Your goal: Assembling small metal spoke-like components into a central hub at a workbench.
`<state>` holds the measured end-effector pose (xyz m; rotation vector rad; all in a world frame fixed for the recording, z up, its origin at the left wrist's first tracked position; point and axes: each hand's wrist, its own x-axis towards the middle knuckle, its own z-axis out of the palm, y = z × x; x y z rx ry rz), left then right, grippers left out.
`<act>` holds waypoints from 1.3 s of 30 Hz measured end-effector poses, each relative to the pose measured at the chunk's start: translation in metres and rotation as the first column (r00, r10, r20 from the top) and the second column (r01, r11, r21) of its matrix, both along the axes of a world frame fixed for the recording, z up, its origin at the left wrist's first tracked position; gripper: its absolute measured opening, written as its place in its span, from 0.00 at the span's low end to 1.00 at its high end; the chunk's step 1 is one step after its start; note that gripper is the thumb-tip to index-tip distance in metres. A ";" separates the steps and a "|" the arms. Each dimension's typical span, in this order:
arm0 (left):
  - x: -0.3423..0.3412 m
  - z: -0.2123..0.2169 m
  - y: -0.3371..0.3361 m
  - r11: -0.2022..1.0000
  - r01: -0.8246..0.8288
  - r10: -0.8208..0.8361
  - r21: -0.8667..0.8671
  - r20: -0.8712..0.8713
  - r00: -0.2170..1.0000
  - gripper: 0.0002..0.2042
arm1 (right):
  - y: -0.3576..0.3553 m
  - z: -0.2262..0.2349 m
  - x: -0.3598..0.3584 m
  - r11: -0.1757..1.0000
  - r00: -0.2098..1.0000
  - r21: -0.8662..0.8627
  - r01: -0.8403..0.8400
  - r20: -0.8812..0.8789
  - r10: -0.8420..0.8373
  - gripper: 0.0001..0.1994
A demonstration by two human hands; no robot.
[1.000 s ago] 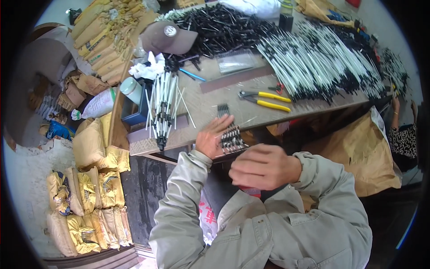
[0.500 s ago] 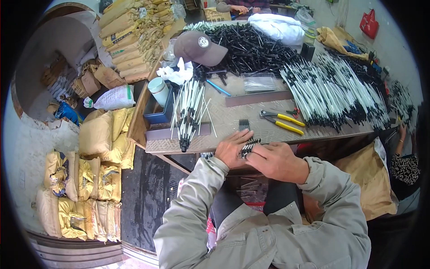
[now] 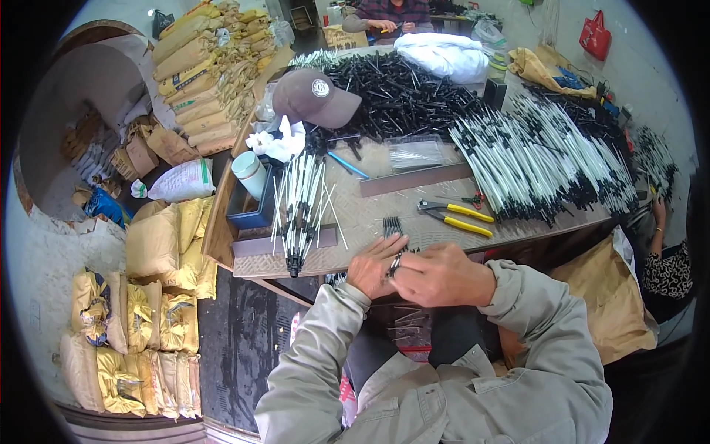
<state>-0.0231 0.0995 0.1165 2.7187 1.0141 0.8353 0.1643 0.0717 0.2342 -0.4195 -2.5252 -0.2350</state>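
At the table's front edge my left hand (image 3: 372, 266) is closed around a bundle of thin dark rods (image 3: 392, 225), whose ends fan out beyond the fingertips onto the tabletop. My right hand (image 3: 441, 275) presses up against it, fingers curled and pinched; what lies in that pinch is hidden. A few small black pieces (image 3: 396, 264) show between the two hands. To the right lie yellow-handled pliers (image 3: 460, 215). Left of my hands, a bunch of white rods with black fittings (image 3: 301, 207) leans on a brown strip (image 3: 323, 237).
Black plastic parts (image 3: 414, 96) heap up behind a grey cap (image 3: 314, 100). Many white rods (image 3: 532, 163) are stacked at right. A cup (image 3: 250, 175) stands in a blue bin (image 3: 255, 217) at left. Another person (image 3: 392, 16) works across the table; a second person's arm (image 3: 657, 222) shows far right.
The view has shifted slightly, lowering the table in the picture. My right hand has closed in over the small black pieces, covering more of them. My left hand keeps its hold.
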 end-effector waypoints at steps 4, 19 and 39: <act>0.006 -0.016 0.005 0.994 -0.038 0.047 -0.104 0.090 0.995 0.31 | 0.019 -0.011 0.011 0.997 0.994 0.053 0.062 -0.095 -0.057 0.09; 0.018 -0.010 0.032 0.964 -0.099 0.137 -0.246 0.140 0.981 0.26 | 0.074 -0.105 0.009 0.361 0.890 -0.841 -0.403 -0.453 -0.061 0.27; 0.228 -0.086 -0.104 0.377 0.510 0.458 -0.773 0.634 0.623 0.16 | -0.037 -0.109 0.163 -0.040 0.611 -0.771 -0.636 -0.471 -0.636 0.14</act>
